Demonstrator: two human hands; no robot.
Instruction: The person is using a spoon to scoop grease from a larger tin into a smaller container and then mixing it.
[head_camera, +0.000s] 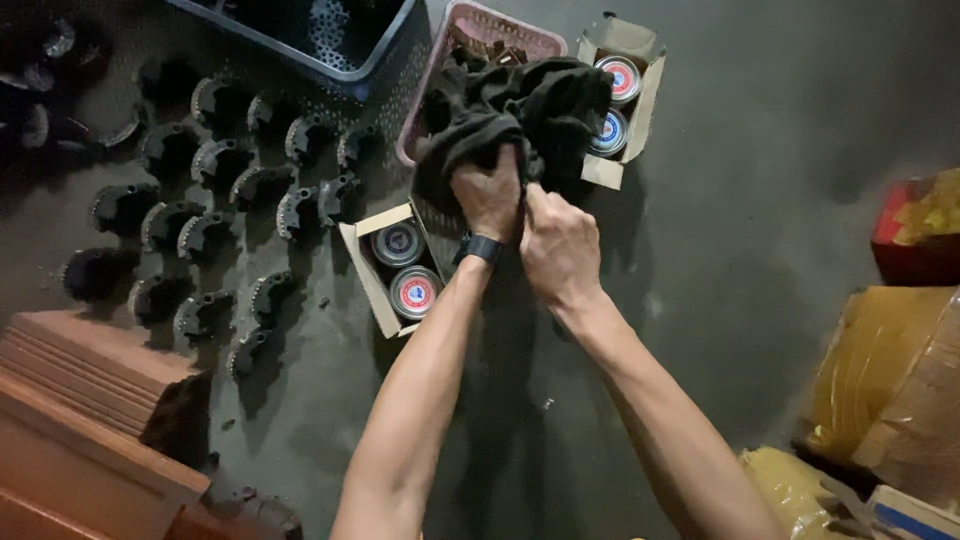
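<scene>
While both the left hand (488, 197) and right hand (556, 243) have fingers clamped on the dark cloth (510, 112), rows of black toothed parts (215, 165) lie untouched on the floor, with both cartons of tins (400, 262) open.

Both hands, left hand (488, 195) and right hand (558, 245), grip a dark crumpled cloth (515, 110) above a pink perforated plastic basket (445, 70); rows of black toothed metal parts (215, 190) lie left, two open cardboard boxes of round tins (400, 268) flank the basket.

Two open cartons (385, 262) (two round tins (414, 291) each), one dark cloth (510, 110), two baskets (440, 60).

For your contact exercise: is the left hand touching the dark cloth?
Touching. The head view shows the left hand with its fingers closed into the dark cloth.
</scene>
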